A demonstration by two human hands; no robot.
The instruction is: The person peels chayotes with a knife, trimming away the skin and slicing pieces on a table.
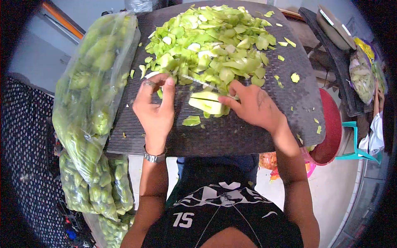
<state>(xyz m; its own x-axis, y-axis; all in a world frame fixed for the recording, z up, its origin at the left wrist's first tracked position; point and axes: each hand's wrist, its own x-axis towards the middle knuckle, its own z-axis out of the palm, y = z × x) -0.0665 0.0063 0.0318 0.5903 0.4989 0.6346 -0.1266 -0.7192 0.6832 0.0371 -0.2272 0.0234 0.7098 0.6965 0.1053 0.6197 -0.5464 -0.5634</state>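
Observation:
My right hand (254, 103) is closed round the handle of a knife (199, 82), its blade pointing left along the near edge of the pile. Just left of that hand, on the table, lies a peeled, pale green chayote (206, 102) with a dark lengthwise slit. My left hand (156, 101) is closed at the pile's lower left, thumb and fingers drawn together among pale pieces; what they hold, if anything, I cannot make out. A large heap of green slices and peelings (211, 45) covers the far part of the table. A flat green piece (191, 120) lies nearer me.
The dark woven-look table (140, 136) has rounded corners. A long clear bag of green chayotes (95, 74) leans along its left side, with more filled bags (97, 182) below. At right are a red tub (326, 128), a teal stool (357, 142) and a bagged bundle (362, 78).

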